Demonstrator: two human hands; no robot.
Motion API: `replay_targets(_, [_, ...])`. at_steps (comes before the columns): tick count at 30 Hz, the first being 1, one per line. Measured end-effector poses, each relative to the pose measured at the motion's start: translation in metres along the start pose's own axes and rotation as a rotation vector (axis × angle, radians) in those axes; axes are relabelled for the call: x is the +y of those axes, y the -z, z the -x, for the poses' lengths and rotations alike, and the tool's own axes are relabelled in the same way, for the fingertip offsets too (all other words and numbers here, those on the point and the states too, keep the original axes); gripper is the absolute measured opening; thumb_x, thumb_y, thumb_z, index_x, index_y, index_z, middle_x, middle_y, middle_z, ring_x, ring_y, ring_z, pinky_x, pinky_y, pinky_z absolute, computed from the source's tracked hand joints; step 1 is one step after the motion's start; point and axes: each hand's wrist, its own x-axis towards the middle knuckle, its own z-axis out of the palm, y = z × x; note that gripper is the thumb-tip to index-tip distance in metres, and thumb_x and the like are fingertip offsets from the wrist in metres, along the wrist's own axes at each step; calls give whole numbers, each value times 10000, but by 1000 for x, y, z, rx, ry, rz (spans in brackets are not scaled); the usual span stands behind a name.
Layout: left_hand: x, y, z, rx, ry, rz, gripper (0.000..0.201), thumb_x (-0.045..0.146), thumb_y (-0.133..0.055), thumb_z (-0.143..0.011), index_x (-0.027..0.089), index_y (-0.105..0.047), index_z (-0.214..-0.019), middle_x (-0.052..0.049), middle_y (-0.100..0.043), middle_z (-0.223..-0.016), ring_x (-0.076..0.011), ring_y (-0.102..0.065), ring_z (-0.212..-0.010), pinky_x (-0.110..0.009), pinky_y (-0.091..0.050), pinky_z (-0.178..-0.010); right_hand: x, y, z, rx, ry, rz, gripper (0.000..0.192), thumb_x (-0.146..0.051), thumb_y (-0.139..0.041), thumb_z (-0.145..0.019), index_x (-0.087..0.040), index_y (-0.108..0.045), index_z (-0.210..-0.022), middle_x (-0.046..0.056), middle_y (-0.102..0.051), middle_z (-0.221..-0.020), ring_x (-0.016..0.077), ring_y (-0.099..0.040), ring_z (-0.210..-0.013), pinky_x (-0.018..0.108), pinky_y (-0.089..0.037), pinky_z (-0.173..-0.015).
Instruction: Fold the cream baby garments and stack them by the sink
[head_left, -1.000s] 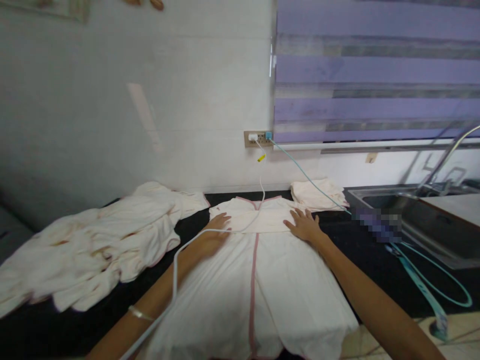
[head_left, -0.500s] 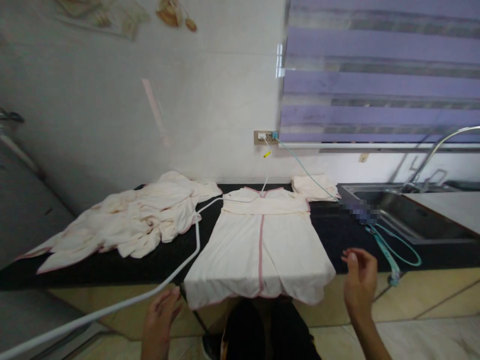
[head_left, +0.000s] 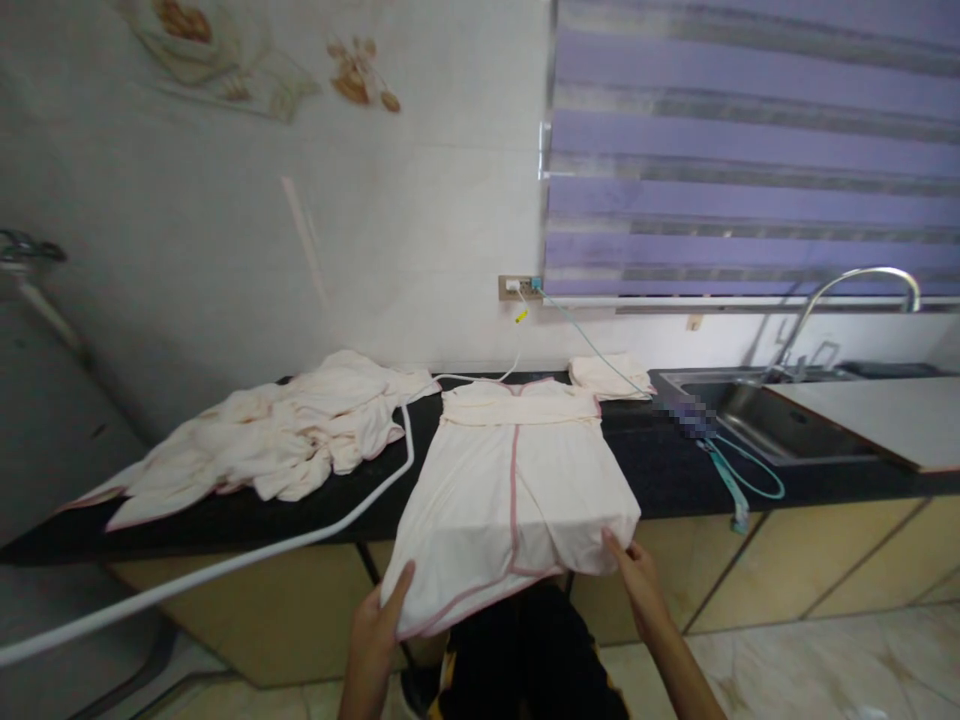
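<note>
Cream cloth garment with pink piping (head_left: pixel 510 480) lies flat on the black stone bench (head_left: pixel 667 470), collar end toward the wall, hem end hanging over the front edge. Left hand (head_left: pixel 379 620) grips the hem's left corner, thumb on top of the cloth, fingers under it and hidden. Right hand (head_left: pixel 634 575) pinches the hem's right corner, thumb on top, fingers tucked beneath. Heap of crumpled cream cloths with pink trim (head_left: pixel 277 440) sits on the bench to the left, apart from the garment. Thick white cable (head_left: pixel 300 535) runs between heap and garment and off the bench edge toward lower left. Small folded cream cloth (head_left: pixel 604 375) lies behind the garment's right shoulder, near the steel sink (head_left: pixel 757 425). Teal cord (head_left: pixel 739 480) drops from the wall socket (head_left: pixel 520 287), crosses the bench and hangs over its front.
</note>
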Motion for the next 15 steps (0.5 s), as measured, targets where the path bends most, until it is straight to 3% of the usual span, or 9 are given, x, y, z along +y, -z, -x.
replay_targets(5, [-5,11,21,-61,89,218,451,488,-796,-648,140,-750,-931,-120,-767,-882,-342,-729,-999,-403,-583,-901,-5,14,14,48,-3,155,778,-802,-645,-701,-88,-773,-982,156,-772,-962,340,-706,-997,408,-550,-883])
replay_targets(8, [-3,18,30,-79,135,193,453,483,-791,-646,138,-745,-937,-130,-769,-952,-350,-716,-1046,-416,-558,-975,-16,25,29,135,92,310,750,-815,-556,-764,-144,-749,-1039,138,-766,-966,338,-687,-1053,401,-550,-898])
replay_targets(11, [-2,28,33,-45,95,63,465,522,-785,-632,141,-731,-892,-141,-756,-1006,-382,-667,-1153,-458,-511,-1060,-24,35,43,187,149,400,680,-793,-546,-790,-188,-707,-1054,110,-744,-918,321,-685,-1004,405,-562,-874])
replay_targets(15, [-6,44,35,45,-38,-26,531,563,-813,-566,189,-703,-927,-121,-737,-1096,-403,-601,-1265,-470,-532,-1049,-31,55,58,197,141,317,702,-733,-677,-728,-186,-677,-1168,84,-714,-845,310,-684,-875,427,-582,-777])
